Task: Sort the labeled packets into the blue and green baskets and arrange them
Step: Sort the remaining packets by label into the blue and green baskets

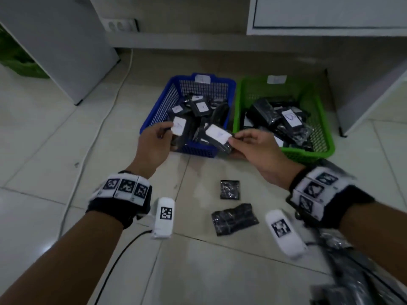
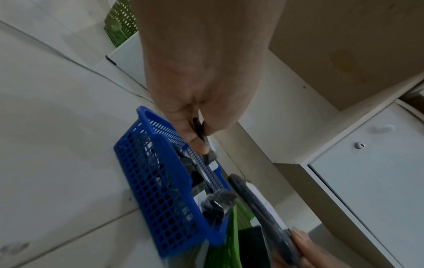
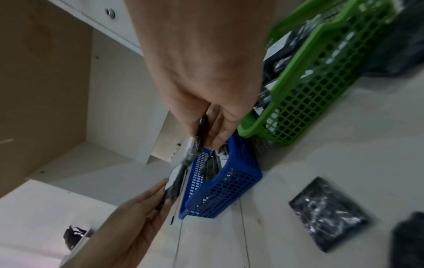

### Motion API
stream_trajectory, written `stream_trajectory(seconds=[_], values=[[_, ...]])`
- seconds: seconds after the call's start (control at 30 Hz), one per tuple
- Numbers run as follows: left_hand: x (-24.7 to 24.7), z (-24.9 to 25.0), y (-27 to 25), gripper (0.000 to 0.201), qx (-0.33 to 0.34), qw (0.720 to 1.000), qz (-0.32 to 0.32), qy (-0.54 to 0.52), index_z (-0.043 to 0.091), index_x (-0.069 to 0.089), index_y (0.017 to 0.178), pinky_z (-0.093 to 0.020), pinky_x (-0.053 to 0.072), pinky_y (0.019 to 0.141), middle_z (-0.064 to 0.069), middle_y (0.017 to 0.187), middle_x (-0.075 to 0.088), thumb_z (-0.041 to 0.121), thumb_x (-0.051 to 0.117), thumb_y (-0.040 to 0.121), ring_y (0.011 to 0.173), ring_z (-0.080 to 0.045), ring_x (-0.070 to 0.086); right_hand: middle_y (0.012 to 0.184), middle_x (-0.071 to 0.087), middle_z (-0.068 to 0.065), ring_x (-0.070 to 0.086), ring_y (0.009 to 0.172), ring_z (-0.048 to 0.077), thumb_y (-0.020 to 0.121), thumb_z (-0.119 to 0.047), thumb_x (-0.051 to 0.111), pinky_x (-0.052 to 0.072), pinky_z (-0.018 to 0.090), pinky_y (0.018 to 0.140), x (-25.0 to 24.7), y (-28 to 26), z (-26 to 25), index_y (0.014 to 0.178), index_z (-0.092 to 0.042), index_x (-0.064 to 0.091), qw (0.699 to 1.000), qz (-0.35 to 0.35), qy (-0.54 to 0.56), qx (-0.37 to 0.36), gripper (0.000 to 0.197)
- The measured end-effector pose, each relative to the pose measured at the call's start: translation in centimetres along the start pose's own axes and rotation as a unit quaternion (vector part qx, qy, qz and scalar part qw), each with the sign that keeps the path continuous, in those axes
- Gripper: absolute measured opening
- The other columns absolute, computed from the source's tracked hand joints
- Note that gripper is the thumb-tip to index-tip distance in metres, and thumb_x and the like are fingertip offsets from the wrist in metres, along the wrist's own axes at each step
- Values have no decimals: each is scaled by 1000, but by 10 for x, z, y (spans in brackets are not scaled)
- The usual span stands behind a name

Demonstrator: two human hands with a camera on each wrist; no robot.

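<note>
**Packets over the blue basket**

Packet with a white label [image 1: 217, 135] sits pinched in my right hand [image 1: 257, 148], above the near rim of the blue basket [image 1: 154, 115]. My left hand [image 1: 154, 144] pinches a second labeled packet [image 1: 179, 126] — also over that basket. Green basket [image 1: 319, 119] touches it on the right; two black packets [image 1: 233, 208] lie on the floor tiles [image 1: 44, 150].

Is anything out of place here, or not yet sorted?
Yes. Two black packets lie on the floor tiles in front of the blue basket, outside both baskets. No label shows on them. Inside the green basket the packets are heaped, not arranged.
</note>
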State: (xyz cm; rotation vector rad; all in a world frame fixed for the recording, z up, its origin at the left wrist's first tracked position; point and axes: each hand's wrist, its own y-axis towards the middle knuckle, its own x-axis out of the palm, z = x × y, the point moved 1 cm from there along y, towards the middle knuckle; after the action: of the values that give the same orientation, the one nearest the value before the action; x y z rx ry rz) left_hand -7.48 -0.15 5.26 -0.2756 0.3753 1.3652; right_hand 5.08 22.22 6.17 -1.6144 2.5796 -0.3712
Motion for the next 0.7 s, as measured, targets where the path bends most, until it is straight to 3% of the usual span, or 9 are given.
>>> stream_trajectory(seconds=[0.1, 0.2, 0.3, 0.4, 0.47, 0.53, 0.57, 0.63, 0.7], values=[[-6, 4, 28, 36, 26, 997, 21, 64, 11, 63, 131, -35, 58, 85, -9, 123, 68, 2, 51, 99, 101, -21, 67, 97, 73, 6, 71, 93, 20, 89, -12, 71, 59, 36, 85, 32, 39, -10, 97, -15, 68, 998, -7, -56, -35, 9], [-2, 1, 25, 39, 8, 991, 48, 126, 15, 58, 135, -34, 49, 87, -9, 128, 63, 7, 51, 97, 110, -27, 61, 119, 68, 3, 65, 106, 15, 93, -20, 66, 54, 27, 90, 49, 55, -7, 121, -15, 65, 987, -75, -137, -28, 29], [10, -2, -11, 29, 135, 967, 100, 193, 19, 66, 119, -36, 50, 91, -2, 113, 65, 14, 61, 91, 103, -22, 61, 107, 69, 3, 62, 96, 10, 88, -8, 69, 48, 19, 82, 38, 34, 4, 109, -9, 71, 958, -76, -252, -109, 21], [36, -13, -45, 19, 232, 941, -1, 249, 26, 65, 104, -34, 49, 85, 8, 98, 62, 18, 64, 87, 93, -18, 57, 88, 72, 3, 64, 78, 11, 79, -6, 76, 46, 21, 73, 10, 2, 33, 90, -10, 74, 897, -156, -376, -171, 12], [59, -22, -63, 22, 247, 911, -114, 310, 28, 64, 109, -37, 47, 87, 8, 101, 61, 21, 64, 87, 96, -18, 53, 94, 71, 1, 63, 85, 14, 74, -25, 82, 46, 25, 75, -9, -20, 63, 94, -18, 74, 817, -250, -500, -139, 24], [80, -27, -76, 34, 243, 882, -223, 338, 29, 62, 125, -41, 48, 93, 5, 117, 61, 26, 62, 91, 108, -19, 52, 106, 66, 1, 58, 98, 19, 67, -39, 85, 44, 28, 79, -27, -39, 94, 105, -22, 69, 750, -321, -565, -124, 45], [90, -30, -80, 40, 235, 868, -270, 344, 30, 59, 133, -42, 47, 97, 5, 128, 59, 29, 62, 94, 114, -20, 50, 112, 63, 1, 54, 103, 20, 67, -37, 85, 44, 31, 83, -34, -48, 106, 113, -21, 66, 736, -333, -575, -129, 53], [107, -36, -85, 53, 207, 836, -344, 375, 34, 47, 147, -43, 42, 106, 4, 149, 47, 43, 61, 97, 126, -23, 45, 122, 58, 3, 46, 108, 22, 73, -30, 82, 44, 37, 88, -44, -62, 118, 129, -20, 58, 737, -314, -582, -140, 62], [118, -43, -88, 62, 189, 807, -380, 411, 35, 41, 151, -45, 40, 109, 3, 156, 39, 54, 60, 95, 130, -28, 41, 120, 57, 4, 44, 104, 22, 81, -29, 76, 44, 39, 86, -52, -70, 124, 133, -18, 55, 742, -281, -584, -172, 57]])
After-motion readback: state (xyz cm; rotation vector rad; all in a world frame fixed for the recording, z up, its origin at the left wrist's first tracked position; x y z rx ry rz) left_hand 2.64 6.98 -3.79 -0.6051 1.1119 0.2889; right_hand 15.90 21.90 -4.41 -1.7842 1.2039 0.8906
